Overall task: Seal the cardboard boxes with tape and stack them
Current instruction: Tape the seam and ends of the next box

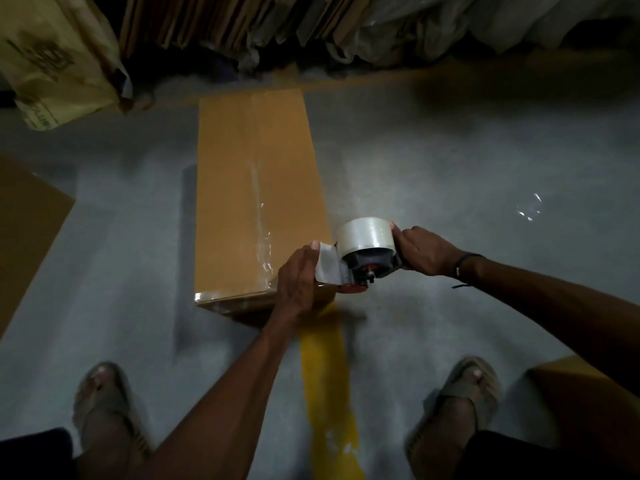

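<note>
Nearest: two feet in tan strap sandals, the left (104, 407) and the right (460, 407), planted on a grey concrete floor (433, 161). A yellow painted floor stripe (329, 393) runs between them toward the work.

Right edge, low: corner of a brown cardboard box (585, 379), partly cut off by the right forearm.

Middle: black-and-red handheld tape dispenser (367, 268) carrying a roll of clear packing tape (365, 235), held above the near right corner of the box being sealed. Right hand (424, 251), a dark cord bracelet (465, 263) at its wrist, has fingers curled around the dispenser's handle. Left hand (299, 275) presses the drawn-out free end of tape at the dispenser's front, thumb on top, fingers wrapped down over the box corner; it hides that corner.

Long tan cardboard box (235, 202), lying flat on the floor, lengthwise away from the person, flaps closed. A glossy strip of clear tape (258, 202) runs along its centre seam and over the near edge.

Left edge: slanted brown cardboard panel (27, 233), apart from the long box.

Right, on the floor: small crumpled scrap of clear film (528, 207).

Farthest: pale printed sack (52, 60) at upper left; upright flattened cardboard sheets (207, 19); crumpled clear plastic wrapping (433, 22) at upper right.
</note>
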